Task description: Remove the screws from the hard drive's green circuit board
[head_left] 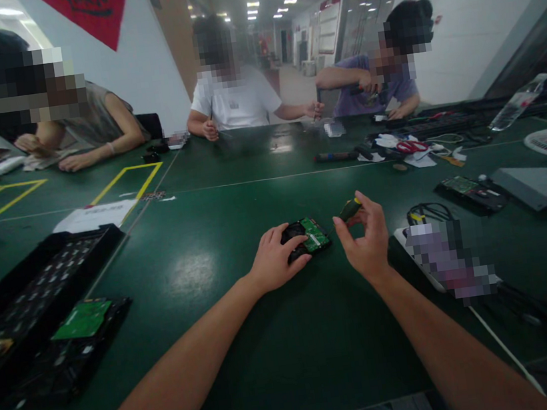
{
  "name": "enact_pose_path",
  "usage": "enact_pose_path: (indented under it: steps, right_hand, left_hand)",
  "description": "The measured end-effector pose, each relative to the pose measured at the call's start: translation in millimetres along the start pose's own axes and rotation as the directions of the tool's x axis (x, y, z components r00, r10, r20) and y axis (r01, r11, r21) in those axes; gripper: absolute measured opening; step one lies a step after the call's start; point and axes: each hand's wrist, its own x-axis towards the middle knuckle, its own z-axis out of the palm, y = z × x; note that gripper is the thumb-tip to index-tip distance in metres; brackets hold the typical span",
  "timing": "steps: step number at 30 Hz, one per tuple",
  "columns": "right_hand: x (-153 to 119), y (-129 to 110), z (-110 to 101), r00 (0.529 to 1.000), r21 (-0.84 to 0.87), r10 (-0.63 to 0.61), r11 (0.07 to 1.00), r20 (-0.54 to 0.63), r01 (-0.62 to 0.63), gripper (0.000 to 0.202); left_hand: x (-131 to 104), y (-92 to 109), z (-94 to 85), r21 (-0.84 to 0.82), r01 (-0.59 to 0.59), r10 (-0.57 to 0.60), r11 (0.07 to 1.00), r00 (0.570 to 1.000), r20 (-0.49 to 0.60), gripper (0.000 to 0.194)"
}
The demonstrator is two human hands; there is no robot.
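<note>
A small black hard drive with a green circuit board (pixel 315 234) lies on the green tabletop in front of me. My left hand (pixel 280 256) grips it from the left, fingers over its top and thumb along its near edge. In my right hand (pixel 366 240) is a screwdriver (pixel 349 209) with a dark green and yellow handle, pinched between thumb and fingers. The screwdriver is tilted, its handle up to the right and its tip end towards the drive's right edge. Whether the tip touches the drive I cannot tell.
A long black tray (pixel 51 274) and another green-board drive (pixel 81 319) lie left. On the right are a blurred phone-like object (pixel 450 262), cables, one more drive (pixel 471 194), a grey box (pixel 543 186) and a bottle (pixel 517 104). Several people sit across the table (pixel 231 345).
</note>
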Motion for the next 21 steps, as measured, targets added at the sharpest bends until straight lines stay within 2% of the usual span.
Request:
enact_pose_path:
  steps: [15, 21]
  right_hand:
    - [3.1, -5.6, -2.3, 0.998, 0.014, -0.056, 0.998, 0.005, 0.056, 0.07]
    - [0.1, -2.0, -0.3, 0.998, 0.09, -0.01, 0.996, 0.062, 0.005, 0.068]
  left_hand:
    - [0.1, 0.9, -0.8, 0.001, 0.001, -0.001, 1.0, 1.0, 0.005, 0.049]
    - [0.5, 0.0, -0.3, 0.008, 0.002, -0.002, 1.0, 1.0, 0.007, 0.05]
